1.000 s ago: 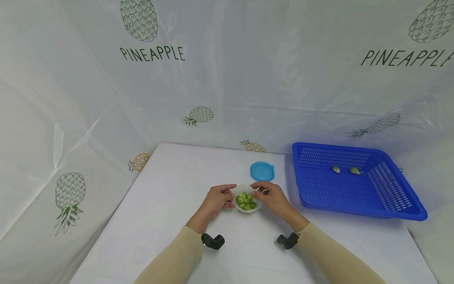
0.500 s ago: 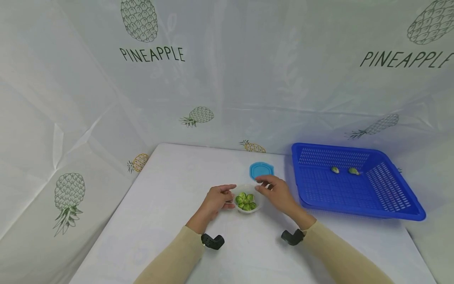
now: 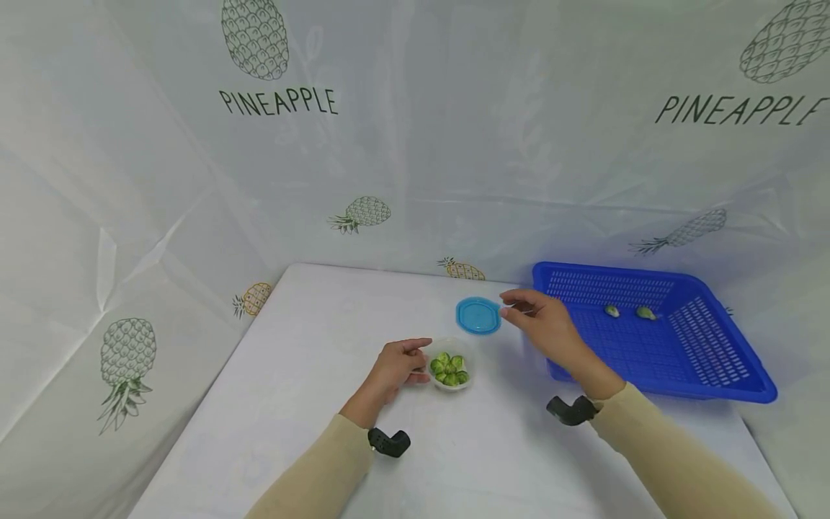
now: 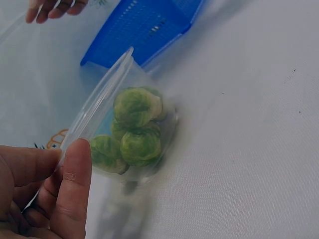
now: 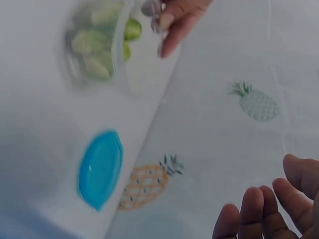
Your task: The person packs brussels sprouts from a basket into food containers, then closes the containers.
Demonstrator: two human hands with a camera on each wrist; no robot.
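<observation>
A small clear plastic container stands on the white-covered table, with several Brussels sprouts inside. My left hand pinches its rim from the left; in the left wrist view the thumb lies along the outside of the rim. A light blue lid lies flat just behind the container. To the right of that lid, my right hand is in the air with loosely bent fingers and holds nothing. Its fingertips overlap the lid's right edge in the head view.
On the right stands a blue slotted plastic basket, two Brussels sprouts lying in its far part. A pineapple-printed white sheet hangs behind the table.
My right hand has moved from the container's right rim, away to the right and back toward the basket. The left hand keeps its place on the rim.
</observation>
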